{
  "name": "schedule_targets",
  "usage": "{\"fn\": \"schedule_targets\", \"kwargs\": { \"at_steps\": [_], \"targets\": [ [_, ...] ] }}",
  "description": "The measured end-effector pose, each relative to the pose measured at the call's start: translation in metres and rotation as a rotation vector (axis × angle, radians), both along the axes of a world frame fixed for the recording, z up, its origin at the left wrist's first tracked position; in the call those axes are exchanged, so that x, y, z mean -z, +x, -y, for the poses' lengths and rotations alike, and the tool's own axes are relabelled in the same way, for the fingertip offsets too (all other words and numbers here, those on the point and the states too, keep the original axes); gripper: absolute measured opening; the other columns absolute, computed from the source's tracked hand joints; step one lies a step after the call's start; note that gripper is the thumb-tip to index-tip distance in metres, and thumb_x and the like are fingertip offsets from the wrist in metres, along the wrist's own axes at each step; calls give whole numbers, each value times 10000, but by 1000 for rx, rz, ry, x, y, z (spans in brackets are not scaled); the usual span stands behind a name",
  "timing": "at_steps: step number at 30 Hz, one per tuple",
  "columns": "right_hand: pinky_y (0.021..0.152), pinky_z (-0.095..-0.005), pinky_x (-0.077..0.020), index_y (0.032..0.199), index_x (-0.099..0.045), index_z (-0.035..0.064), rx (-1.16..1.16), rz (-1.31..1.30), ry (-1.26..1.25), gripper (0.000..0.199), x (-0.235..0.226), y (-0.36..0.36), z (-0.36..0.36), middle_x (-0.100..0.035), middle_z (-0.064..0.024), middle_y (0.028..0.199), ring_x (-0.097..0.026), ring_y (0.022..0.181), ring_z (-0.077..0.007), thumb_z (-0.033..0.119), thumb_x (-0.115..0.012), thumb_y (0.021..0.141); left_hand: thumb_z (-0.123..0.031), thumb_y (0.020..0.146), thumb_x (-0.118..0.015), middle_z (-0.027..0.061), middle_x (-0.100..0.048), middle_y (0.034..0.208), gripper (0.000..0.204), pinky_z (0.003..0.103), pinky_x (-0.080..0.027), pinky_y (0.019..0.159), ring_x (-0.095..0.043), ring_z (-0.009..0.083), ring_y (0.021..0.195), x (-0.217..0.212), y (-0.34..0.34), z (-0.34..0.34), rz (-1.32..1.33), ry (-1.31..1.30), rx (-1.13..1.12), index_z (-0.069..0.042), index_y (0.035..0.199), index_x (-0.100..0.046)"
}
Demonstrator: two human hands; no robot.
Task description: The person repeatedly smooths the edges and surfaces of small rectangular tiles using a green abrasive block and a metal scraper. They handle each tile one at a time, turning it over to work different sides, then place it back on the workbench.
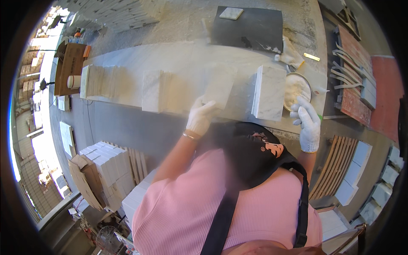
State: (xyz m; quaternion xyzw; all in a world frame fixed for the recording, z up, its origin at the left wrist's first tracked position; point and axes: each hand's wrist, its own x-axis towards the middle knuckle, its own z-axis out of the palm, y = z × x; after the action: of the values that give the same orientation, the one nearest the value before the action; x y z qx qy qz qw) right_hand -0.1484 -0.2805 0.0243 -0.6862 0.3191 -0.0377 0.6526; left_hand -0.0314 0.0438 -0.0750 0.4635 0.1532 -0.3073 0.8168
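Note:
My left hand (201, 115), in a white knit glove, is closed on the near edge of a pale marble tile (219, 88). Haze blurs that tile's outline. To its right stands a stack of white marble tiles (270, 93) with grey veins. My right hand (308, 127), gloved too, hovers at the near rim of a round bowl (298, 90) of whitish material. Its fingers are bent and drawn together; anything between them is too small to make out. Left of my left hand sit another tile stack (153, 90) and a longer row of tiles (100, 80).
A black sheet (248, 29) with a small tile (231, 13) lies at the table's far side. Beside it are a loose glove (291, 54) and a yellowish bar (311, 56). A cardboard box (72, 66) stands at the left end. Stacked white blocks (108, 163) and a slatted pallet (333, 165) flank me.

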Motion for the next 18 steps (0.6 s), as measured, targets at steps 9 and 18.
{"fn": "schedule_targets", "kwargs": {
  "at_steps": [9,18],
  "targets": [
    [767,-263,-485,1399,-599,-14,-55,-21,-46,427,-4,8,-1,-696,-103,1156,-642,936,-143,173,-573,1016,-65,934,-677,136,-625,1159,518,336,-562,860,-660,212,1014,3,-7,10,-27,130,-64,73,1385,-460],
    [775,-262,-481,1397,-602,-11,-75,-29,-55,434,-7,11,-4,-697,-102,1162,-634,940,-140,192,-582,1015,-63,932,-681,140,-625,1166,486,342,-571,835,-670,223,997,16,-5,10,-45,57,-136,70,1348,-469]
  ]
}}
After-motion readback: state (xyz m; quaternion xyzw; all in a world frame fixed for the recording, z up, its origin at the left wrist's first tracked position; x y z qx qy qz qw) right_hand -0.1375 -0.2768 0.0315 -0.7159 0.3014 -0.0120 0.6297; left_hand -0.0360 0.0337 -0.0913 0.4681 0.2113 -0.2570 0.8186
